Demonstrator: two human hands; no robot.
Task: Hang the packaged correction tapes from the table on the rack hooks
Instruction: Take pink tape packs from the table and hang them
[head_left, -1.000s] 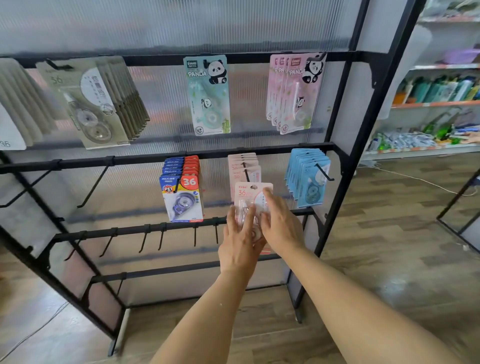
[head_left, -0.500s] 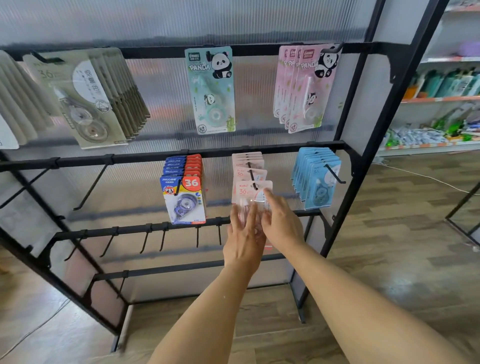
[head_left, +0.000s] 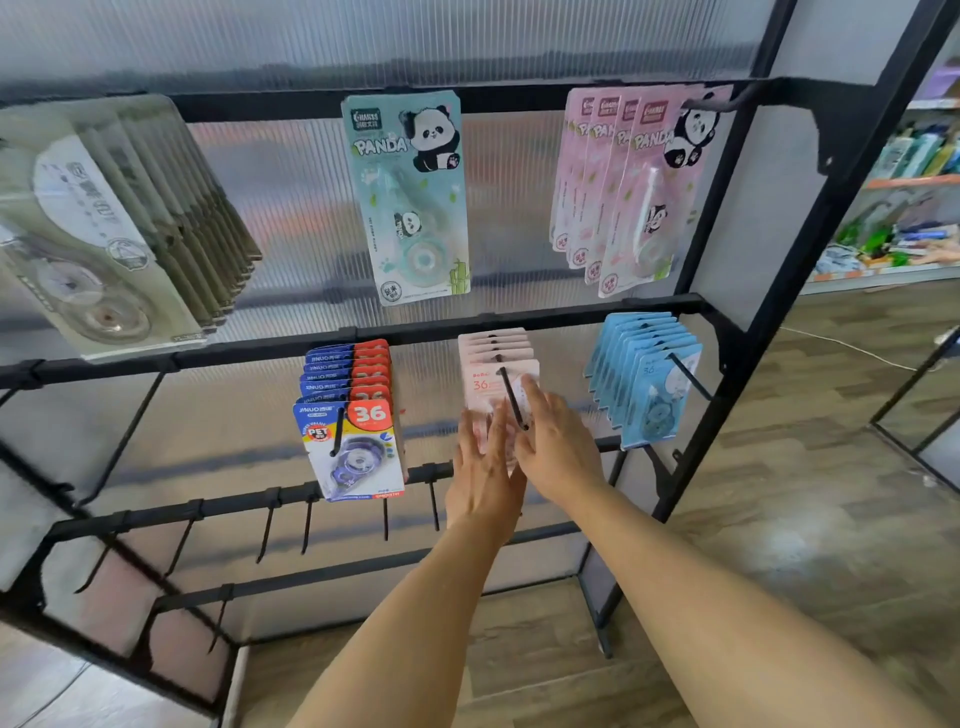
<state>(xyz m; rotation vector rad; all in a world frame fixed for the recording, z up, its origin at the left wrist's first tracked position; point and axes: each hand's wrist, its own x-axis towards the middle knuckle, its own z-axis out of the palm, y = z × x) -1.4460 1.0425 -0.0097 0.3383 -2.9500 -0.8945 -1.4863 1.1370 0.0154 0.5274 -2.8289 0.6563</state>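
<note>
A: Where do we stand with the rack (head_left: 524, 319)?

B: Most hooks on the upper bars carry packs: blue packs (head_left: 647, 379), purple packs (head_left: 350, 410), panda cards above. The lower bar's hooks hang bare, and we cannot see the table, so what remains is unknown.

A: And the pink pack (head_left: 485, 382)?

B: It sits on its hook (head_left: 511, 400), front of the pink stack. Our left hand (head_left: 483, 467) and right hand (head_left: 558, 449) lie flat against it, fingers straight, gripping nothing.

A: Any change?

B: A second ago we held it below the hook's tip; now the hook passes through it.
</note>
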